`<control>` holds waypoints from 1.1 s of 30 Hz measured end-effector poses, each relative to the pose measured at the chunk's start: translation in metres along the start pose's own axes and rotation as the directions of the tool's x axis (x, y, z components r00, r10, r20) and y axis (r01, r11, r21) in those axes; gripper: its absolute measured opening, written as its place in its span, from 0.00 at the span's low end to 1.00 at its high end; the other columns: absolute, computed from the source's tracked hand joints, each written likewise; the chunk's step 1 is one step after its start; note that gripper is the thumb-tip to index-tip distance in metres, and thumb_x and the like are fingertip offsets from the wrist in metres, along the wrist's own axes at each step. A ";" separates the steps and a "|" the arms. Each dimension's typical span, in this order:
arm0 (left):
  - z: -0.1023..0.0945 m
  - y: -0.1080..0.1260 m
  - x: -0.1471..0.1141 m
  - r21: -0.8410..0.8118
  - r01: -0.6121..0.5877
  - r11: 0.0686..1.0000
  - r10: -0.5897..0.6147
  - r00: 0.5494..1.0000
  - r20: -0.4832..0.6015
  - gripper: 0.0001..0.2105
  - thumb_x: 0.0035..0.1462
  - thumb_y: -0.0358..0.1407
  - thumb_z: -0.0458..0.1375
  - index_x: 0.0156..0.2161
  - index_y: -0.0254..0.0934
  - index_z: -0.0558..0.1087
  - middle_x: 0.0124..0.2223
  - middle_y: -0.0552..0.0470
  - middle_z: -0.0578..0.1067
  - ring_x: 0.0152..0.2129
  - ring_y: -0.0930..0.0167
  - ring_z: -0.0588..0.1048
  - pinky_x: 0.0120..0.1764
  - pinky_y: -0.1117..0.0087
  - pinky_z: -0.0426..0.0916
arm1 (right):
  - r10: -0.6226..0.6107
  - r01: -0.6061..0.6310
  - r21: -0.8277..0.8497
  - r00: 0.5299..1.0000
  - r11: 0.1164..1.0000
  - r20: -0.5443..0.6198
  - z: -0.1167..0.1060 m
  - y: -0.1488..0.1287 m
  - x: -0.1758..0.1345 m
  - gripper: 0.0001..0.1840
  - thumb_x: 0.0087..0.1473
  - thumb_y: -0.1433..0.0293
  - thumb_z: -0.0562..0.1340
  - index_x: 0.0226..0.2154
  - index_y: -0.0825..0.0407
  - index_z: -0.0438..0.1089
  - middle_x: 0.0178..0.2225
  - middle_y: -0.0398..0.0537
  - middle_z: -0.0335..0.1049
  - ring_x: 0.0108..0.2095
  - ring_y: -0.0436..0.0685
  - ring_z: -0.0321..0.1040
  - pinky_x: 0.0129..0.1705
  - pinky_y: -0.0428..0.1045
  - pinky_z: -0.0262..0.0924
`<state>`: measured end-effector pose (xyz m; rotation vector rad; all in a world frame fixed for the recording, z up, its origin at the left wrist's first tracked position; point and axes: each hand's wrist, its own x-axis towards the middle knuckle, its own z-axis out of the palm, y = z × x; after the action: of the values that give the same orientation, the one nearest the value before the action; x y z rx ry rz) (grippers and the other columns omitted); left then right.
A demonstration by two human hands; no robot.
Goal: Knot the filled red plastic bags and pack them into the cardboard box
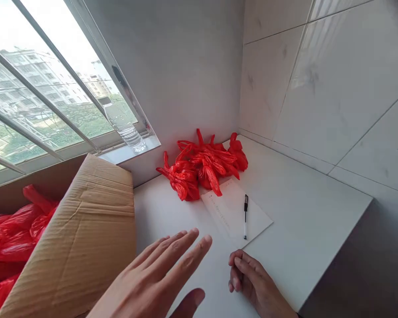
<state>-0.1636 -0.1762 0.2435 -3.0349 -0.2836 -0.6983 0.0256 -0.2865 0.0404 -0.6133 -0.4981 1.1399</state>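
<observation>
My left hand (159, 274) is raised flat over the white table (305, 221), fingers stretched and apart, holding nothing. It hovers just right of the cardboard box flap (82, 234). My right hand (252, 282) rests on the table near the front edge with its fingers curled in, empty. A sheet of paper (232, 212) lies just beyond both hands, with a black-capped pen (245, 216) on it. Several tied red plastic bags (202, 165) are heaped behind the paper in the corner.
The open cardboard box at left holds more red bags (9, 243). A clear water bottle (122, 121) stands on the window sill. Tiled walls close the back and right; the table edge drops off at right.
</observation>
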 end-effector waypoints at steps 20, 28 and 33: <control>0.122 -0.075 0.053 -0.437 0.492 0.753 -0.609 0.773 -0.178 0.22 0.66 0.38 0.55 0.64 0.41 0.65 0.71 0.39 0.54 0.67 0.53 0.58 0.59 0.47 0.67 | -0.008 0.010 -0.017 0.993 1.000 0.120 -0.002 0.003 -0.002 0.19 0.62 0.53 0.65 0.37 0.53 0.72 0.22 0.39 0.63 0.25 0.49 0.58 0.36 0.48 0.59; 0.115 -0.067 0.055 -0.425 0.386 0.819 -0.522 0.810 -0.269 0.20 0.63 0.32 0.58 0.60 0.38 0.70 0.67 0.41 0.63 0.66 0.55 0.61 0.63 0.44 0.59 | 0.011 -0.007 -0.039 0.994 0.999 0.108 -0.002 0.005 -0.006 0.20 0.61 0.52 0.66 0.37 0.53 0.72 0.24 0.39 0.62 0.26 0.49 0.56 0.37 0.49 0.60; 0.120 -0.053 0.033 -0.462 0.390 0.797 -0.562 0.758 -0.330 0.22 0.65 0.33 0.54 0.63 0.40 0.66 0.65 0.40 0.65 0.63 0.58 0.65 0.62 0.48 0.63 | 0.029 -0.024 -0.048 0.994 0.999 0.105 -0.007 0.009 -0.006 0.18 0.62 0.53 0.65 0.38 0.52 0.73 0.23 0.39 0.63 0.26 0.50 0.58 0.37 0.49 0.59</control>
<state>-0.0919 -0.1115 0.1483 -2.9835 -1.0628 -1.6382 0.0224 -0.2907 0.0290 -0.6037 -0.6107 1.1930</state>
